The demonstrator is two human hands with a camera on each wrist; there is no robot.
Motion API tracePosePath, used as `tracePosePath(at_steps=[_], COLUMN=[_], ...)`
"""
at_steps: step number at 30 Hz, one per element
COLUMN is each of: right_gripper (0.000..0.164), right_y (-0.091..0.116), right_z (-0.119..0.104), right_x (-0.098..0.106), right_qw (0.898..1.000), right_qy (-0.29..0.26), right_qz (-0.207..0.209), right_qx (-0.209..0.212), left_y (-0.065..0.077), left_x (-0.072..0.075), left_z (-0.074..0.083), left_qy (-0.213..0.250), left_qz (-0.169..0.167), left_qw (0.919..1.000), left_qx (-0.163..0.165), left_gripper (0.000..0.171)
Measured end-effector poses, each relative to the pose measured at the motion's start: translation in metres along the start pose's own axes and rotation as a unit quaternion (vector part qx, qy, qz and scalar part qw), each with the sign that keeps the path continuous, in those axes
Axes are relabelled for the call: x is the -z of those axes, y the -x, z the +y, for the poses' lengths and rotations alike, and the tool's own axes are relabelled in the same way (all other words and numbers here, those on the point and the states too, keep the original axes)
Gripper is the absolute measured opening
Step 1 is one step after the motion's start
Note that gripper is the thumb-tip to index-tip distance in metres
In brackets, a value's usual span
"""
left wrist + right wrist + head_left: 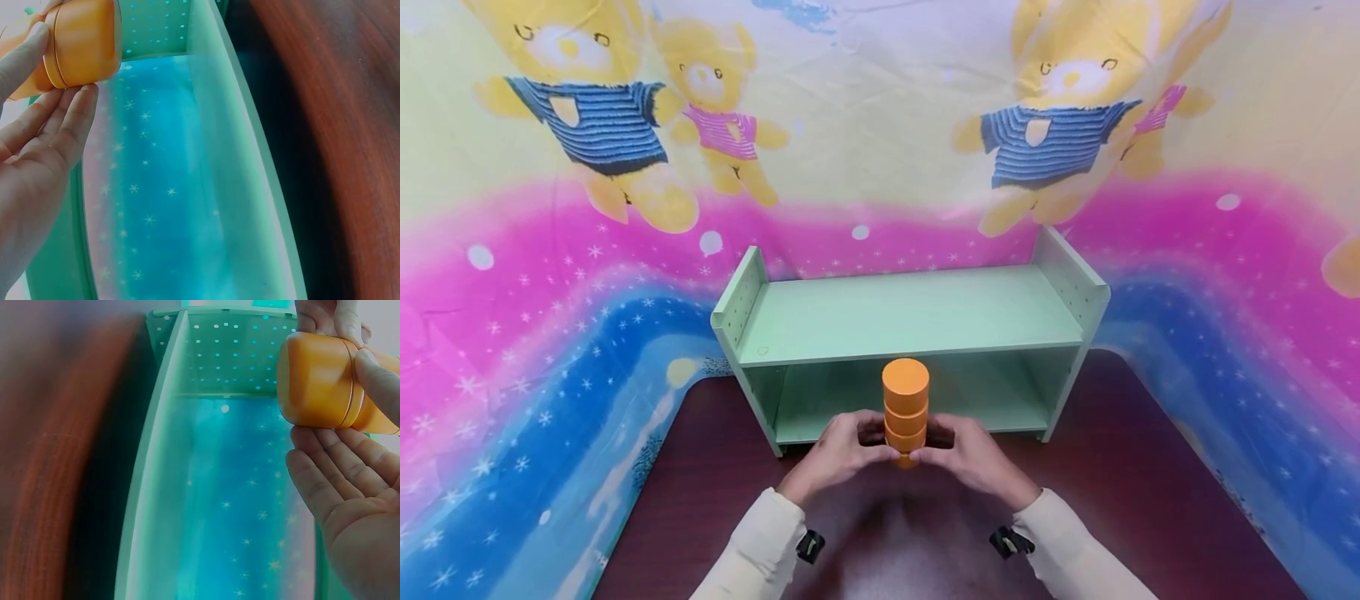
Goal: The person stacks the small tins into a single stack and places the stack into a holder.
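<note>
An orange stacked cylinder point(906, 392) with grooves round its sides stands upright in front of the green shelf point(910, 312), held between both hands. From its left side my left hand point(841, 450) grips the lower part, thumb toward me and fingers behind. My right hand point(972, 457) grips the same part from the right in the same way. In the left wrist view, a thumb and fingertips touch the orange cylinder point(87, 40) near a groove. The right wrist view shows the orange cylinder point(315, 381) between the right thumb and fingers.
The two-level shelf has raised side panels and stands on a dark red-brown table point(700, 500). Behind it hangs a cloth backdrop point(880, 125) with bears and snowflakes. Black wrist straps point(810, 546) are on both sleeves.
</note>
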State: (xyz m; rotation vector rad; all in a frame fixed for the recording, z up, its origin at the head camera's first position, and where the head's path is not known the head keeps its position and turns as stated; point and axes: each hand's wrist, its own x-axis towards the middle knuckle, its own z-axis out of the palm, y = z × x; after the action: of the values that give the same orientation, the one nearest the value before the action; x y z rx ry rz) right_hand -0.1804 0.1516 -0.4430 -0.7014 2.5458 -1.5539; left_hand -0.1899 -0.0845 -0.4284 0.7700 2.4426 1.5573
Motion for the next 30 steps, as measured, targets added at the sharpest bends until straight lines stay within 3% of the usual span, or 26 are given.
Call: tracePosePath(at_steps=[8, 17, 30], right_gripper=[0.049, 0.051, 0.046], right_y=[-0.006, -0.012, -0.024], right_z=[-0.008, -0.018, -0.027], right_x=[0.006, 0.013, 0.018], right_qw=[1.0, 1.0, 0.999], right_qy=[0.016, 0.024, -0.007], right_qz=[0.006, 0.01, 0.028], right_qx=[0.004, 0.009, 0.024], left_y=[-0.004, -0.008, -0.012], left_x=[0.007, 0.014, 0.024], left_z=[0.004, 0.01, 0.022], left_qy=[-0.021, 0.037, 0.026], left_qz=[0.015, 0.018, 0.034], left_qw=[0.9996, 0.9991, 0.999], left_qx=[-0.008, -0.006, -0.012], left_gripper=[0.044, 0.044, 0.044])
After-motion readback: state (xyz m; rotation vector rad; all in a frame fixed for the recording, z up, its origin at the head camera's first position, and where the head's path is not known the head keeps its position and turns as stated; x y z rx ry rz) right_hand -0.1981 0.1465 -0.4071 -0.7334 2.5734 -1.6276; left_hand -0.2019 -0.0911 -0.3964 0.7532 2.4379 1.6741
